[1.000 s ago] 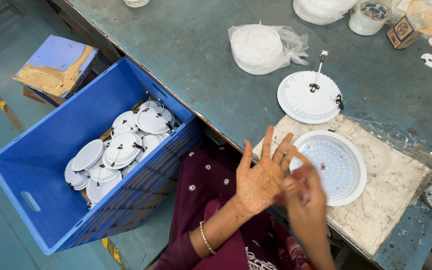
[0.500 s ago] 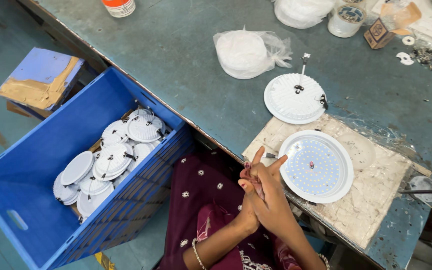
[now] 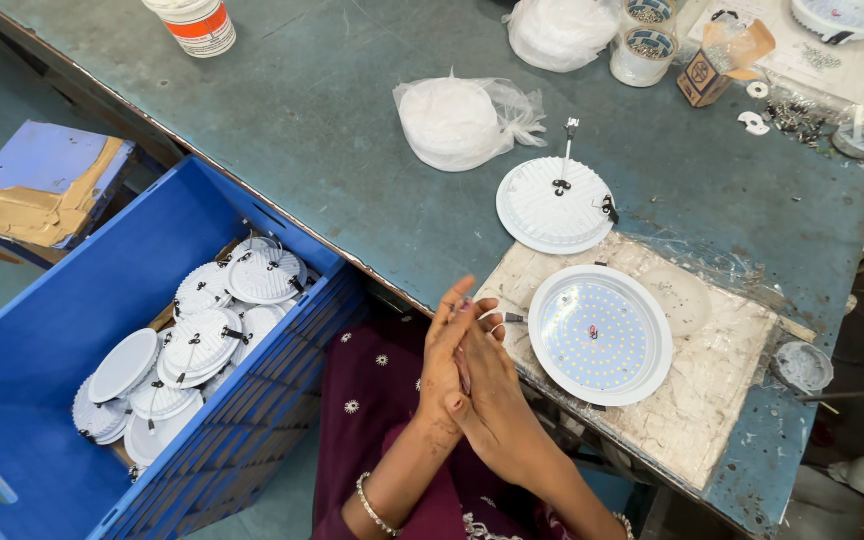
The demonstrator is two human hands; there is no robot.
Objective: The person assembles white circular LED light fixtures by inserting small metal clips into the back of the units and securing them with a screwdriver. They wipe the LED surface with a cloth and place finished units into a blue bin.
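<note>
Left hand point(image 3: 444, 362): lower centre of the frame, at the near desk edge; fingers straight, palm pressed flat against the other hand; holds nothing visible
Right hand point(image 3: 489, 385): just right of the left one, palm to palm with it, fingers straight; empty as far as shows
Round LED panel point(image 3: 600, 335): just right of the hands, apart from them; white ring, dotted face up; lies on a pale worn board point(image 3: 722, 400)
Ribbed white housing point(image 3: 555, 204): above the panel, back side up, with a black clip and a wire standing from it; touches the board's upper corner
Bagged white discs point(image 3: 457, 120): upper centre, in clear plastic, on the desk point(image 3: 332, 110)
Blue crate point(image 3: 72, 330): left of the frame, below desk level; holds a heap of white round housings point(image 3: 197, 340)
Tape rolls point(image 3: 644, 42): top right, stacked
White tub point(image 3: 192, 22): top left, orange label
Loose screws point(image 3: 797, 118): upper right, scattered
</note>
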